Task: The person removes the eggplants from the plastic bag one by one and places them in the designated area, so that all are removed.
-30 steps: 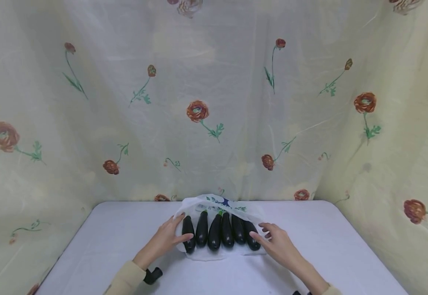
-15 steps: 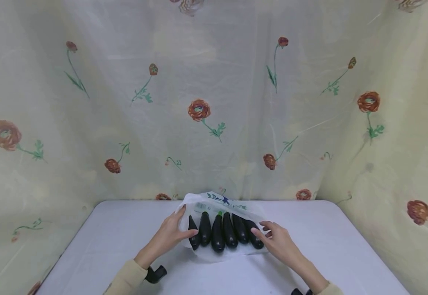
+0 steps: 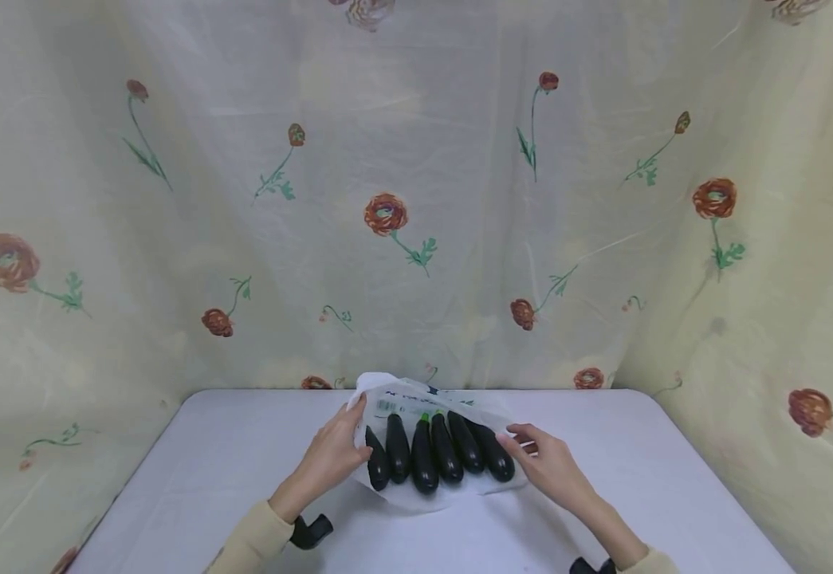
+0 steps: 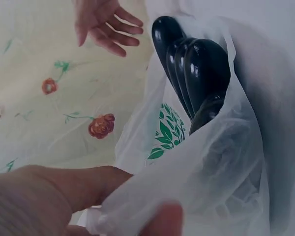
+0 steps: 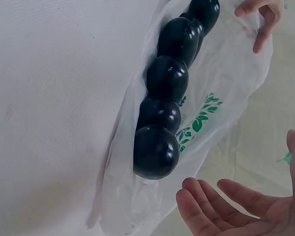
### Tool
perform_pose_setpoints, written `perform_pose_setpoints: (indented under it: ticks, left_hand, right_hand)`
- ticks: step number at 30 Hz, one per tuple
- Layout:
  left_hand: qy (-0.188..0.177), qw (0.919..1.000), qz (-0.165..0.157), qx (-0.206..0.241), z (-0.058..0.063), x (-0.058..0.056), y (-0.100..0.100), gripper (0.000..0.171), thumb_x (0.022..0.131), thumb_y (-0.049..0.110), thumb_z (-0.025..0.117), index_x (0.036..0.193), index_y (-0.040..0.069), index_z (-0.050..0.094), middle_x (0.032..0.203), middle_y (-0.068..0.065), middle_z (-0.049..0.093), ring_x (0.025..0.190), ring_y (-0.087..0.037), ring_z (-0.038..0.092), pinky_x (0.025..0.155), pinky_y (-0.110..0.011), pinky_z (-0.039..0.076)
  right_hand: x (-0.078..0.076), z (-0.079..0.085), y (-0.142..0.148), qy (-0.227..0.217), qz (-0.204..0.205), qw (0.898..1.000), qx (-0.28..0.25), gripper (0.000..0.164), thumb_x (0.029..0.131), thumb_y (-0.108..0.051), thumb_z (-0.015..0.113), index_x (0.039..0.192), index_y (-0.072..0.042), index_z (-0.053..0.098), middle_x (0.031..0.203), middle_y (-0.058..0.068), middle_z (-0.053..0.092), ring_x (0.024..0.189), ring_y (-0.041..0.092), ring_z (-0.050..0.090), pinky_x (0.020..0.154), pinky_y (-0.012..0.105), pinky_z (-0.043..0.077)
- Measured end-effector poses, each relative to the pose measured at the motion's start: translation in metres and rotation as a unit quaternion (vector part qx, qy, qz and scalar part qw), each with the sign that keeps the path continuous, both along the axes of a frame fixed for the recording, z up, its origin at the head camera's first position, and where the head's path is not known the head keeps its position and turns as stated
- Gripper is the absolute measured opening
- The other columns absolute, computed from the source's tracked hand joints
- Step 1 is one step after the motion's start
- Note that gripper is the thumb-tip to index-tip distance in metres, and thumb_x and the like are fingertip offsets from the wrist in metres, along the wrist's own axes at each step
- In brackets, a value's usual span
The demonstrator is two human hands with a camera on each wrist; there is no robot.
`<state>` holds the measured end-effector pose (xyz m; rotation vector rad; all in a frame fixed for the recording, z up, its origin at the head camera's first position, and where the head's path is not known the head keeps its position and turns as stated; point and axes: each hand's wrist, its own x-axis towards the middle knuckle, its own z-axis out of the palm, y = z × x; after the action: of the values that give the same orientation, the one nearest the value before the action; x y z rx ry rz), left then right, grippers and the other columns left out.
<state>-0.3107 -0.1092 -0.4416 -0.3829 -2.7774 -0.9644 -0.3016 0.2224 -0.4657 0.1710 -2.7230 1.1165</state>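
Note:
Several dark, glossy eggplants (image 3: 423, 458) lie side by side inside a white plastic bag (image 3: 375, 384) printed with green leaves, stems toward its far side. At the bag's left end, my left hand (image 3: 328, 454) pinches the thin plastic between thumb and fingers; the bag film (image 4: 206, 172) partly covers the thumb in the left wrist view. Beside the right end is my right hand (image 3: 548, 469), its fingers (image 5: 201, 201) loosely bent and holding nothing in the right wrist view. The rightmost eggplant (image 5: 156, 152) is close to those fingertips.
A white table (image 3: 244, 446) carries the bag near its far edge. Behind and at both sides hangs a pale curtain (image 3: 459, 239) with red flowers. Black straps with mounts (image 3: 312, 532) sit on the wrists.
My left hand has lifted the bag's left edge and moved slightly right, so the plastic covers more of the leftmost eggplant. My right hand has shifted slightly right.

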Motion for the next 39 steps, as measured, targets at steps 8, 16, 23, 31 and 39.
perform_pose_setpoints:
  ticks: [8, 16, 23, 31, 39]
  left_hand:
    - [-0.04, 0.9948, -0.072, 0.061, 0.003, -0.004, 0.0, 0.092, 0.071, -0.006, 0.066, 0.151, -0.002, 0.021, 0.156, -0.024, 0.025, 0.129, -0.036, 0.045, 0.069, -0.031, 0.055]
    - [-0.083, 0.9873, -0.083, 0.107, -0.003, -0.003, -0.001, 0.099, 0.071, -0.005, 0.065, 0.155, 0.003, 0.011, 0.152, -0.026, 0.029, 0.101, -0.034, 0.052, 0.044, -0.026, 0.054]
    - [-0.083, 0.9847, -0.093, 0.122, -0.006, -0.003, -0.004, 0.103, 0.071, -0.005, 0.064, 0.155, 0.004, 0.006, 0.149, -0.028, 0.03, 0.101, -0.034, 0.052, 0.045, -0.027, 0.054]
    - [-0.086, 0.9845, -0.098, 0.118, -0.008, -0.001, -0.01, 0.101, 0.072, -0.003, 0.066, 0.154, 0.002, 0.009, 0.141, -0.028, 0.038, 0.095, -0.03, 0.052, 0.046, -0.031, 0.055]
    - [-0.089, 0.9841, -0.098, 0.119, -0.004, 0.0, -0.015, 0.094, 0.077, -0.001, 0.07, 0.154, 0.003, 0.016, 0.127, -0.022, 0.048, 0.08, -0.022, 0.055, 0.05, -0.04, 0.059]
  right_hand:
    - [-0.004, -0.003, -0.001, -0.017, -0.011, 1.0, -0.014, 0.05, 0.092, -0.05, 0.058, 0.119, -0.008, 0.065, 0.106, 0.008, 0.071, 0.096, 0.021, 0.067, 0.081, 0.036, 0.058]
    - [-0.012, -0.01, 0.001, -0.04, -0.018, 0.999, -0.02, 0.043, 0.094, -0.041, 0.058, 0.117, -0.007, 0.066, 0.107, 0.01, 0.07, 0.097, 0.022, 0.066, 0.082, 0.038, 0.058]
    - [-0.019, -0.015, 0.002, -0.03, -0.011, 0.999, -0.019, 0.04, 0.093, -0.039, 0.061, 0.113, -0.005, 0.067, 0.106, 0.013, 0.071, 0.098, 0.026, 0.067, 0.082, 0.039, 0.058]
    - [-0.021, -0.019, 0.002, -0.051, -0.019, 0.998, -0.026, 0.043, 0.092, -0.04, 0.062, 0.114, -0.004, 0.066, 0.104, 0.011, 0.071, 0.09, 0.019, 0.066, 0.068, 0.027, 0.057]
    - [-0.023, -0.017, -0.002, -0.05, -0.024, 0.998, -0.021, 0.036, 0.091, -0.031, 0.065, 0.113, -0.003, 0.067, 0.106, 0.014, 0.071, 0.095, 0.025, 0.067, 0.072, 0.031, 0.058]
